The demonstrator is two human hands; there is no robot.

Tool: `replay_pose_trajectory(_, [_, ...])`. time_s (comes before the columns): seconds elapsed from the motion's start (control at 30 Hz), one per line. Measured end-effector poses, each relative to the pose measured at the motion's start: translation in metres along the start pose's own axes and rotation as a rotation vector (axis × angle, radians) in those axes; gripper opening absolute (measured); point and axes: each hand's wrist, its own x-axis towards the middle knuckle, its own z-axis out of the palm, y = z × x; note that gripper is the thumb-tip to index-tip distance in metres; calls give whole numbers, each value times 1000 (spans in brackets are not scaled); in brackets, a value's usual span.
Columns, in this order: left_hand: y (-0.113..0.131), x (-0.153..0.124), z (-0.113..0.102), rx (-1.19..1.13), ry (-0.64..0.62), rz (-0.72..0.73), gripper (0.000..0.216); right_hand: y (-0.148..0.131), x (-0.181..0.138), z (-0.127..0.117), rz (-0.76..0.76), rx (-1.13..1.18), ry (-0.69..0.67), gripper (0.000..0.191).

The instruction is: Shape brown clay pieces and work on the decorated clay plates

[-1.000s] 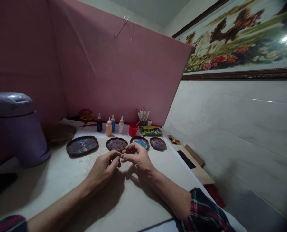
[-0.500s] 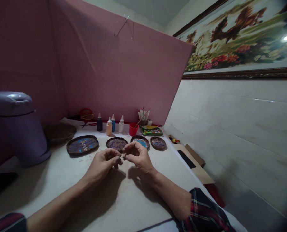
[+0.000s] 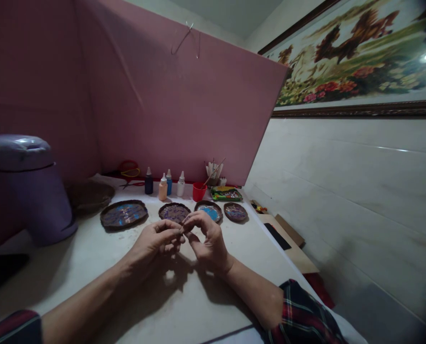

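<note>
Over the white tabletop, the fingertips of my left hand [image 3: 159,241] and my right hand [image 3: 207,243] meet. The left thumb and fingers are pinched together. My right fingers curl in against the left fingertips, with the thumb below. Whatever is between them is too small or hidden to name. Just beyond stand brown, rough-rimmed clay-like dishes: a large one [image 3: 123,215] with blue marks, a purple-specked one [image 3: 173,211], one with a bright blue middle [image 3: 209,210] and a small one [image 3: 236,212]. My right hand partly overlaps the nearer dishes.
Behind the dishes stand several dropper bottles [image 3: 163,188], a red cup [image 3: 199,192] with a brush, a green packet [image 3: 226,193] and scissors [image 3: 134,184]. A purple lidded container [image 3: 37,196] is at left. A pink panel [image 3: 184,105] closes the back.
My hands have come together, so the fingertips that were slightly apart now touch. My right thumb has shifted down, away from its index finger. The dishes have stayed put.
</note>
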Motion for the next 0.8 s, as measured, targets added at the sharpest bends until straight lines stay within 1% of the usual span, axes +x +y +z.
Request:
replay_pose_trajectory(0.1, [1, 1, -1, -30, 17, 10, 11, -3, 1, -6, -157, -99, -58, 22])
replay_pose_trajectory(0.2, [0, 2, -5, -54, -19, 68, 9, -2, 3, -12, -359, -203, -173, 22])
replay_pose_trajectory(0.3, [0, 4, -9, -93, -53, 89, 12, 1, 4, -16, -558, -338, -275, 16])
replay_pose_trajectory(0.37, [0, 4, -11, -106, -46, 96, 12, 3, 5, -17, -644, -425, -324, 13])
replay_pose_trajectory(0.47, [2, 3, -12, -66, -32, 138, 7, 4, 5, -18, -713, -507, -379, 16])
replay_pose_trajectory(0.6, [5, 2, -12, 38, -18, 199, 1, 4, 6, -20, -747, -565, -431, 19])
replay_pose_trajectory(0.7, [5, 4, -15, 137, -18, 281, 2, 6, 6, -21, -760, -597, -456, 18])
replay_pose_trajectory(0.8, [4, 7, -19, 231, -20, 349, 5, 10, 5, -21, -789, -613, -448, 15])
